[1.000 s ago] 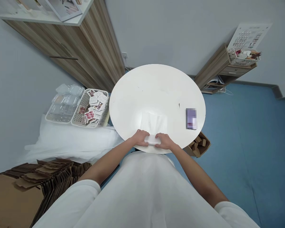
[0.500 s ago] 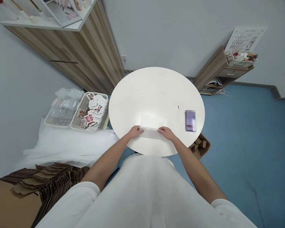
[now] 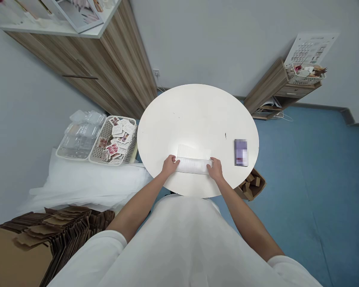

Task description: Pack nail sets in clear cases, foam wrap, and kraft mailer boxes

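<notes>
A thin white packing sheet lies near the front edge of the round white table. Its near part is folded over into a flat strip, and a single layer extends beyond it. My left hand grips the strip's left end, with the thumb on top. At the opposite end my right hand pinches the strip's right edge between thumb and fingers. A purple item, blurred by pixelation, rests on the table to the right of my right hand.
Left of the table stand a white basket of printed cards and another with clear plastic packs. White sheets and flattened cardboard lie nearer. An open carton sits low at right; a wooden cabinet stands behind.
My right hand has shifted right to the strip's end, and my left hand has moved slightly. The folded strip now lies flatter, with its top surface showing.
</notes>
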Tool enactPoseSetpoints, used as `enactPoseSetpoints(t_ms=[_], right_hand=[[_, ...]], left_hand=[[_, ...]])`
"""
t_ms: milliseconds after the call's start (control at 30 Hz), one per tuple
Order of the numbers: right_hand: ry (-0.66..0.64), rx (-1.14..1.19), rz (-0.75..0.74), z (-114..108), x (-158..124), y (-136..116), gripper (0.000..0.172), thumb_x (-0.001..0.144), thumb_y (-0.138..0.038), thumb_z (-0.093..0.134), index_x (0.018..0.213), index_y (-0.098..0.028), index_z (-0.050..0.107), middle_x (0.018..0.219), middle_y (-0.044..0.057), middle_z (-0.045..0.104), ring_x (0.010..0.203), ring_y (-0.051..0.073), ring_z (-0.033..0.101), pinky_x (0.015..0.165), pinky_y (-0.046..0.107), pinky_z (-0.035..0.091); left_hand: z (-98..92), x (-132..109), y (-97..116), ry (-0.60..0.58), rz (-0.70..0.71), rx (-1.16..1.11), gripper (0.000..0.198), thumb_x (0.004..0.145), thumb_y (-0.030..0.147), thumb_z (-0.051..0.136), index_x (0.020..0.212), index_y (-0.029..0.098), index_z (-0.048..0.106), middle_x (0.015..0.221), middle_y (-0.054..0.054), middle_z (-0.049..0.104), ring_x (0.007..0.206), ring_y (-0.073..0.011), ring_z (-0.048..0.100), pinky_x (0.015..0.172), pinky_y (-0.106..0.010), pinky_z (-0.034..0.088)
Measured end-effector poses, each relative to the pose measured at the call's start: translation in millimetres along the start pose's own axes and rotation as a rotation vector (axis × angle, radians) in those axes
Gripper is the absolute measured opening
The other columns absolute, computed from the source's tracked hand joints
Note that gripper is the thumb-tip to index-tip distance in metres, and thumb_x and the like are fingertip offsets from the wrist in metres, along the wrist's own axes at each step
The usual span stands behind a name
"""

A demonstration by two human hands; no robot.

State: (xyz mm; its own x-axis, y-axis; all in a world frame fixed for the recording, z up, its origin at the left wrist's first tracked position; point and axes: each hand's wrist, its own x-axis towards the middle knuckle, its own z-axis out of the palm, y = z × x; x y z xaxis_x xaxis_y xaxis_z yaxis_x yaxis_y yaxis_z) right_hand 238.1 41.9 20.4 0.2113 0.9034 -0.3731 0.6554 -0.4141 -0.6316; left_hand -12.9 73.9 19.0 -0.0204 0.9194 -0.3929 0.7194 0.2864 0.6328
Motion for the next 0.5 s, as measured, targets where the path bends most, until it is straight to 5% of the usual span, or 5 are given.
enactPoseSetpoints(t_ms=[100, 233, 367, 500], right_hand=[[0.038, 0.068, 0.033, 4.4, -16.9, 7.6, 0.063, 0.071, -0.033, 0.05, 0.129, -0.017, 0.03, 0.13, 0.013, 0.036, 0.124, 0.026, 0.032, 0.1, 0.04, 0.031], [-0.023, 0.221, 0.156, 9.6, -25.7, 6.5, 0.072, 0.069, -0.036, 0.053, 0.132, -0.015, 0.024, 0.133, 0.016, 0.032, 0.119, 0.027, 0.04, 0.093, 0.038, 0.039], [-0.073, 0.261, 0.229, 7.8, -17.8, -3.4, 0.066, 0.069, -0.037, 0.054, 0.127, -0.015, 0.031, 0.126, 0.017, 0.043, 0.108, 0.025, 0.05, 0.081, 0.035, 0.046], [-0.181, 0.131, 0.06, 5.1, -9.0, -7.2, 0.046, 0.076, -0.035, 0.046, 0.118, -0.018, 0.042, 0.107, 0.01, 0.058, 0.089, 0.019, 0.059, 0.069, 0.029, 0.048]], left_hand=[[3.4, -13.4, 7.0, 0.074, 0.245, 0.097, 0.032, 0.079, 0.03, 0.046, 0.109, 0.019, 0.047, 0.11, -0.009, 0.051, 0.097, -0.0189, 0.051, 0.083, -0.032, 0.041], [13.9, -32.7, 19.7, -0.136, 0.628, 0.367, 0.036, 0.08, 0.03, 0.046, 0.116, 0.024, 0.047, 0.128, -0.008, 0.042, 0.118, -0.0247, 0.036, 0.095, -0.039, 0.03], [23.4, -42.5, 26.2, -0.22, 0.706, 0.558, 0.047, 0.079, 0.031, 0.047, 0.125, 0.027, 0.039, 0.138, -0.009, 0.031, 0.125, -0.0273, 0.028, 0.096, -0.042, 0.026], [25.0, -42.2, 25.9, -0.238, 0.72, 0.627, 0.051, 0.078, 0.032, 0.047, 0.127, 0.027, 0.036, 0.14, -0.009, 0.028, 0.125, -0.0273, 0.027, 0.094, -0.041, 0.027]])
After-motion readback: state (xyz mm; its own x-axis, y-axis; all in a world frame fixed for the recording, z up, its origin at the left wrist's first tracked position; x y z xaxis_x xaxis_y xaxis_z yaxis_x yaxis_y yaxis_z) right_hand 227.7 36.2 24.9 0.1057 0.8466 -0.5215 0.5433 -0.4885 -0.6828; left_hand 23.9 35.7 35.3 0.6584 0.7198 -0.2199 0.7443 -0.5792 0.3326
